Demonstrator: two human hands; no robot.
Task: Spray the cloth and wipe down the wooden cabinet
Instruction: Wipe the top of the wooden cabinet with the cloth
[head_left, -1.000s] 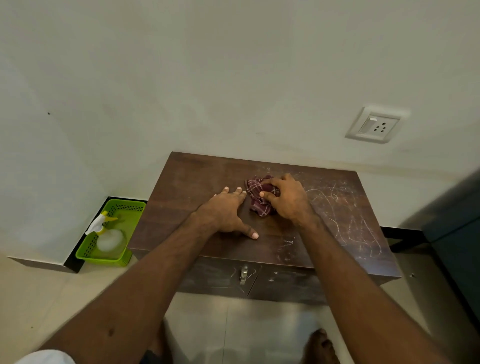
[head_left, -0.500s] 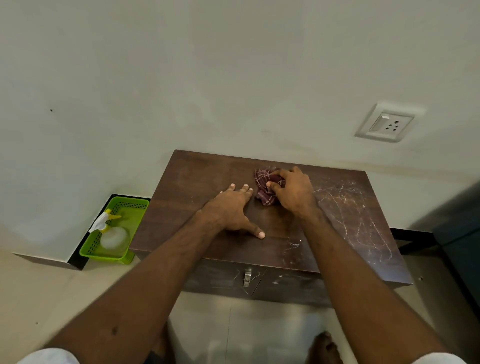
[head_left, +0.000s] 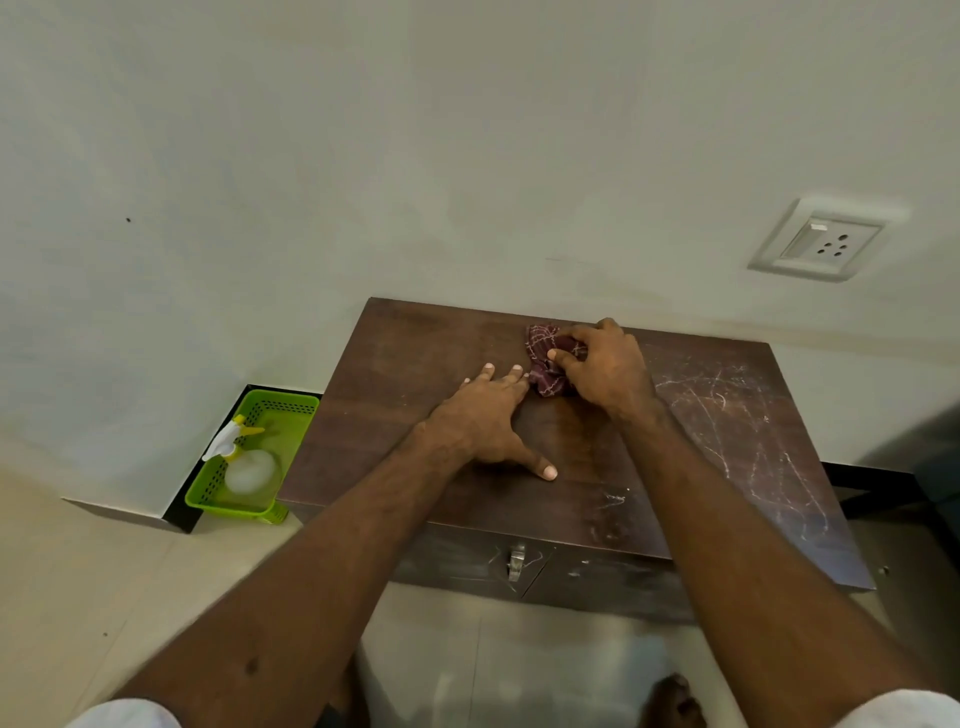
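A low dark wooden cabinet (head_left: 426, 364) stands against the wall, its top scratched on the right side. My right hand (head_left: 605, 371) grips a bunched maroon checked cloth (head_left: 543, 364) and presses it on the top near the back edge. My left hand (head_left: 493, 421) lies flat on the cabinet top, fingers spread, its fingertips just touching the cloth. A clear spray bottle (head_left: 244, 462) with a white and yellow trigger lies in a green basket (head_left: 291, 410) on the floor left of the cabinet.
A white wall socket (head_left: 821, 241) sits on the wall above the cabinet's right end. A metal latch (head_left: 517, 561) hangs at the cabinet's front. My bare foot (head_left: 672, 701) is on the tiled floor below. A dark object stands at the far right.
My right hand has slid the cloth away from me, from the middle of the top toward the back edge near the wall. My left hand has stayed flat in place.
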